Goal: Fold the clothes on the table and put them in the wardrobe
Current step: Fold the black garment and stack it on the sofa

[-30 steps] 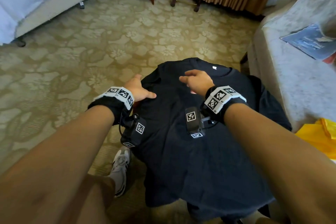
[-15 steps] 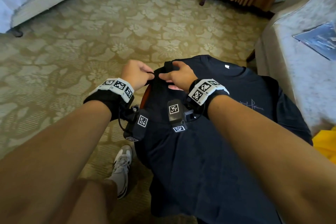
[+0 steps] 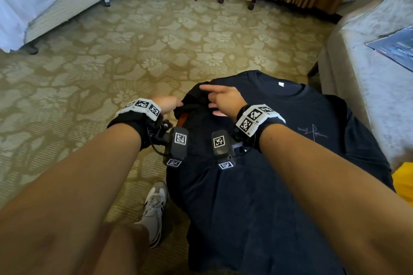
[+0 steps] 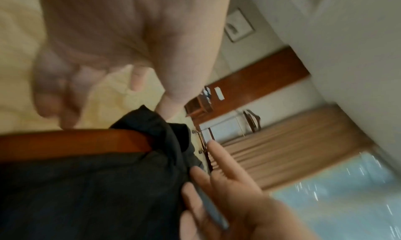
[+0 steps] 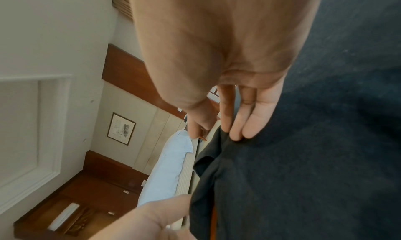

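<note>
So the black T-shirt [image 3: 257, 185] was spread flat over a small wooden table [image 3: 182, 117], covering nearly all of it, with only a strip of reddish-brown table edge peeking out by the bunched-up sleeve [image 3: 192, 101] on the shirt's left side. The collar with its little white tag sat on the far side of the shirt from the person. Both hands were working right at that sleeve. The left hand [image 3: 166, 104] was just off the shirt's left edge, fingertips touching the crumpled sleeve; the left wrist view was pretty blurry, the fingers looked loosely curled with the thumb reaching toward the fabric, and honestly I couldn't tell whether it had a real pinch on it or not. The right hand [image 3: 223, 100] was over the shirt just on the collar side of the sleeve, fingers [image 5: 249, 116] straight and held together, their tips pressing down on the cloth right where the sleeve folds up, with the thumb stretched out past the sleeve bump and not clamped on anything. So the sleeve wad sat between the two hands, touching both. Near the shirt's left edge, down on the flowery carpet [image 3: 156, 51], was the person's white sneaker [image 3: 155, 205].
</note>
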Demonstrator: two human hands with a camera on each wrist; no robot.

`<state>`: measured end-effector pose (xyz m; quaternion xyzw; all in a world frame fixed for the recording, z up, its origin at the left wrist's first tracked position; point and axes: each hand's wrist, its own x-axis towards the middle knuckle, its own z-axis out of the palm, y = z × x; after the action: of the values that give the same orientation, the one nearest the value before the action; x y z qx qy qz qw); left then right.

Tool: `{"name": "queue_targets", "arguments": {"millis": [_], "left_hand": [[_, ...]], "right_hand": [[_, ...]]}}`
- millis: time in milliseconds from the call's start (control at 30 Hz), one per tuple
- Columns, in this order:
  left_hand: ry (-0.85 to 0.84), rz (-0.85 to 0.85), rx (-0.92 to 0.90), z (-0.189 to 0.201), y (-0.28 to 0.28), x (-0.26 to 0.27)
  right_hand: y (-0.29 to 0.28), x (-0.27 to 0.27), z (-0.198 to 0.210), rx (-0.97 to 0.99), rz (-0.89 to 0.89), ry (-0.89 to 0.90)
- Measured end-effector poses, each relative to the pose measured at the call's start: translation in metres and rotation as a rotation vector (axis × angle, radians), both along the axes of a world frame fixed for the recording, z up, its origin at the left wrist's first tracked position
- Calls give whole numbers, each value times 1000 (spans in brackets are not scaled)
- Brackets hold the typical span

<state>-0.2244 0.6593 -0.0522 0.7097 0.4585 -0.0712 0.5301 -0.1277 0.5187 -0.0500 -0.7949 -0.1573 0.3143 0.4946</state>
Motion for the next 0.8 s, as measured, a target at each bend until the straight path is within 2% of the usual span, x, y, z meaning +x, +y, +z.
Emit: {"name": "queue_targets", "arguments": {"millis": [100, 167, 233, 400, 600, 667, 800], "left_hand": [[-71, 39, -187, -7, 4, -1], [-28, 83, -211, -12, 9, -4], [-59, 107, -251, -15, 11, -4], [-327, 270, -256, -2, 14, 0], [-537, 96, -108, 43, -11, 6], [-587, 6, -108, 57, -27, 9], [-626, -219, -140, 73, -66, 20]], "right_hand": [[2, 4, -7, 39, -10, -72], [4, 6, -10, 49, -26, -75], [7, 7, -11, 60, -54, -57], [12, 7, -8, 65, -112, 20], [8, 6, 7, 86, -167, 120], [2, 9, 16, 144, -186, 196], [-23, 23, 32, 321, -104, 376]]}}
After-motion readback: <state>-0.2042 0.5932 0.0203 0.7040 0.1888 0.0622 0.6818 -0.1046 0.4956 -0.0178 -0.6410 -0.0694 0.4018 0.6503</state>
